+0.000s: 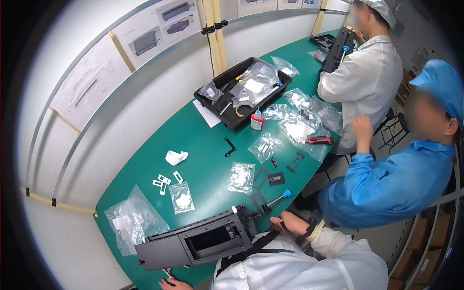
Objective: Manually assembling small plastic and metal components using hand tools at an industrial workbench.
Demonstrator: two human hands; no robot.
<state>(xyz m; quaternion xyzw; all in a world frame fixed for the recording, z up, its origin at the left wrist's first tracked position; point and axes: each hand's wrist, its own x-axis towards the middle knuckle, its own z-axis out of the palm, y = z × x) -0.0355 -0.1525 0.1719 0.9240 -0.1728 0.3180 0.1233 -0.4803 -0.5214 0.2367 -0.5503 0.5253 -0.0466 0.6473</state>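
A long dark grey plastic housing (198, 241) lies along the near edge of the green table (203, 159). My right hand (289, 224), a strap on its wrist, rests at the table edge just right of the housing's end, fingers pointing toward it; nothing shows in it. A blue-tipped screwdriver (275, 199) lies just above that hand. Only the fingertips of my left hand (171, 284) show at the lower edge, under the housing's left part. My white coat hides the rest.
Clear bags of small parts (240, 177), black brackets (230, 146), a red bottle (257, 121) and a black tray (241, 92) lie farther out. A person in blue (386, 183) sits at my right, and another in white (367, 77) works beyond.
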